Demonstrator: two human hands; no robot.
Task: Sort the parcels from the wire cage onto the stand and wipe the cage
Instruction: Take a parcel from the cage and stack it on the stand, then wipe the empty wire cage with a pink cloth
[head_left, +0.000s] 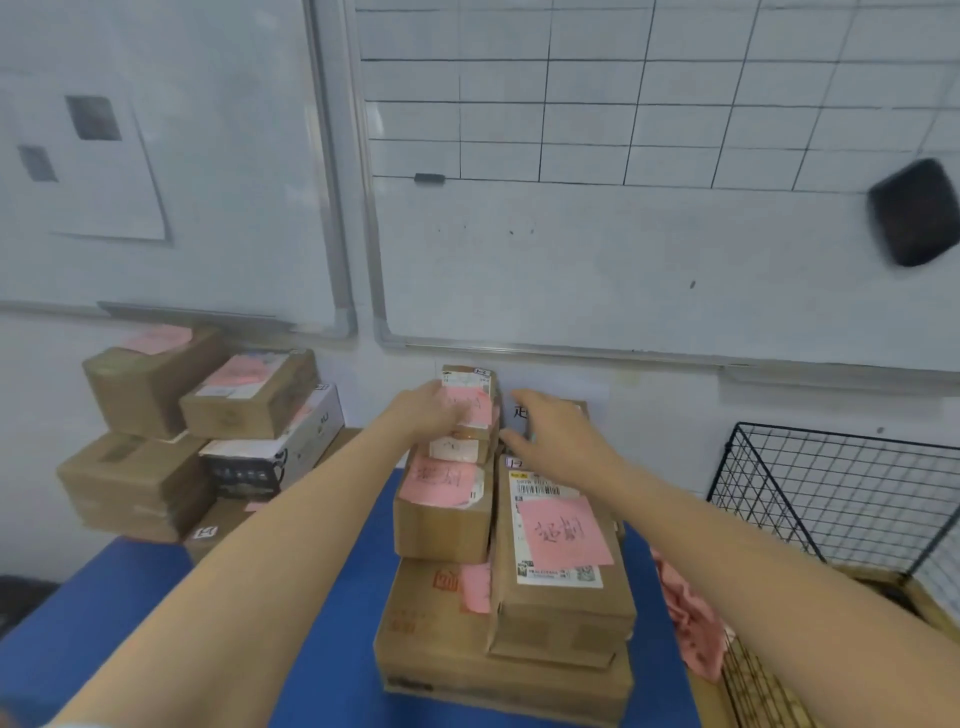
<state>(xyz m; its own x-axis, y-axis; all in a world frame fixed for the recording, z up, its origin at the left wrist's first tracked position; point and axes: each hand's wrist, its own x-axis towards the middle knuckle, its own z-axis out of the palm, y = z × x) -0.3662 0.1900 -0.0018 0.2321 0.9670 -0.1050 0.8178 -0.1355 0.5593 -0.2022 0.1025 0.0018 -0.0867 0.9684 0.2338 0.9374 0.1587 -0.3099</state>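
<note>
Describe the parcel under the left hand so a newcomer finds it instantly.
Below the gridded whiteboard, on the blue stand, stands a central pile of brown cardboard parcels. The left hand touches its topmost one, the small pink-noted cardboard parcel. It sits highest of that pile, its note partly under the fingers.

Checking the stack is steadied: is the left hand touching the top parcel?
Touching. In the head view the left hand lies on the top parcel, fingers across its pink label.
</note>
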